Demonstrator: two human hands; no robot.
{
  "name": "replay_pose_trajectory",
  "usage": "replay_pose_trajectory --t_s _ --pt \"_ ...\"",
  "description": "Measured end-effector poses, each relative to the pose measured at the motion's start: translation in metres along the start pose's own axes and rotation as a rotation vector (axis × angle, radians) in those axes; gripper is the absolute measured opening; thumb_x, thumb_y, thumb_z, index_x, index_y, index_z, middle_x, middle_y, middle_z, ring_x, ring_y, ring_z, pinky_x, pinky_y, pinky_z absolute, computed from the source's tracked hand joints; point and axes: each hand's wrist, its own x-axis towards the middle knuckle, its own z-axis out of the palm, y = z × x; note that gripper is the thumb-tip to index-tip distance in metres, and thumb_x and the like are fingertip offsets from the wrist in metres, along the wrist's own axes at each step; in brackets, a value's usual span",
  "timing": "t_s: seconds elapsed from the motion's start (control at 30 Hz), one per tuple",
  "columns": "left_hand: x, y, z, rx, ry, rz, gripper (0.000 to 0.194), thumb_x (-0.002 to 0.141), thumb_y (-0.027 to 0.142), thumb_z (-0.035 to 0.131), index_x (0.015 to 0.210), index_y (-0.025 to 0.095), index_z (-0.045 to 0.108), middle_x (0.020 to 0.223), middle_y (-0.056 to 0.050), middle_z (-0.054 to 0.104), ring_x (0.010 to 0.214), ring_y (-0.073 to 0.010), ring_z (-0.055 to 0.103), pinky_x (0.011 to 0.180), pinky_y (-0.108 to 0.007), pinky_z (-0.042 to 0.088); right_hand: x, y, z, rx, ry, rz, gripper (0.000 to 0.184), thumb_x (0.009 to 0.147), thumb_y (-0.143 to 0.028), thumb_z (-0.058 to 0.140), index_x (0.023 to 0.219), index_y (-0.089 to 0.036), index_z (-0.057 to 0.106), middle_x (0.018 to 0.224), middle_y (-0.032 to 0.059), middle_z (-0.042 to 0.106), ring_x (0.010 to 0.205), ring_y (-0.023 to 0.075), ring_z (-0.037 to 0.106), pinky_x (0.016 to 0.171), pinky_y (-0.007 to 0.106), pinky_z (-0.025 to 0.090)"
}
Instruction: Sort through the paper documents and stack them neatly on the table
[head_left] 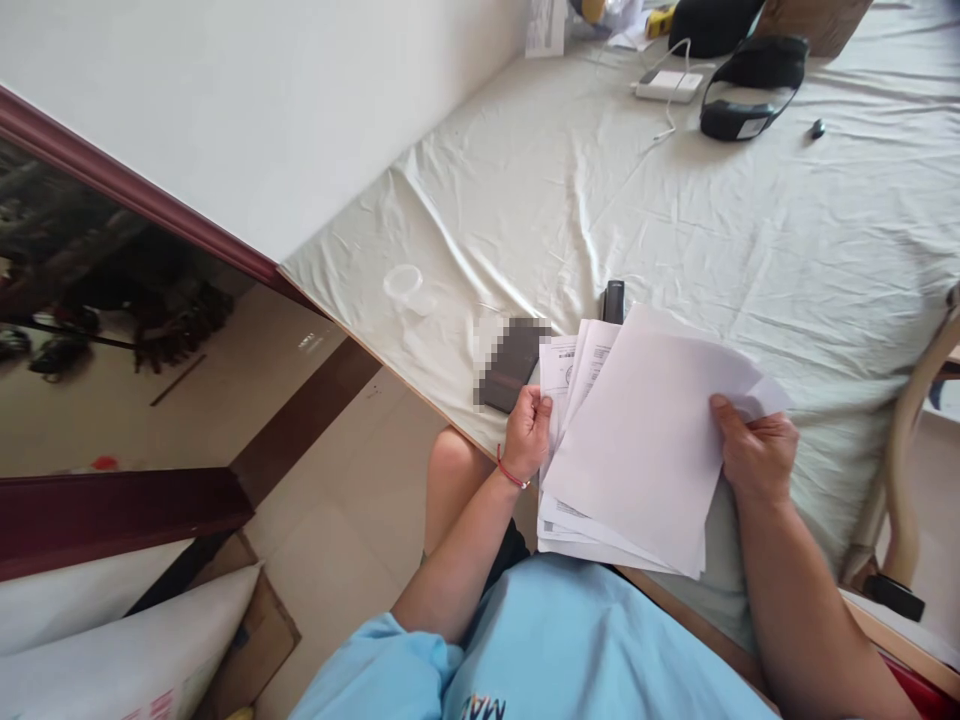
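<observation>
A fanned stack of white paper sheets point(637, 440) is held over the near edge of the cloth-covered table point(675, 230). My left hand point(527, 432), with a red cord round the wrist, pinches the stack's left edge, where printed sheets show. My right hand point(754, 450) grips the right edge, thumb on top of the blank top sheet. Just behind the papers stands a small black stapler-like object point(613, 300). A dark flat object point(511, 365), blurred out, lies on the table beside my left hand.
A clear plastic lid point(403, 283) lies near the table's left edge. At the far end sit a white charger box with cable point(667, 85), a black headset point(750, 85) and a small dark object point(817, 128). A chair frame point(904, 450) stands at right; cardboard and boards lie on the floor at left.
</observation>
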Motion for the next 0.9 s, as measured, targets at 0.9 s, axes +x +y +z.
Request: replay_pose_trajectory --t_s 0.9 --pt "0.001 -0.005 0.0 -0.055 -0.025 -0.174 0.071 0.094 0.084 0.083 0.09 0.019 0.054 0.078 0.0 0.049 0.068 -0.0184 0.042 0.065 -0.029 0.035 -0.002 0.015 0.005 0.088 -0.069 0.026 0.043 0.076 -0.056 0.099 0.096 -0.02 0.086 0.099 0.0064 0.084 0.08 0.0221 0.076 0.078 0.037 0.068"
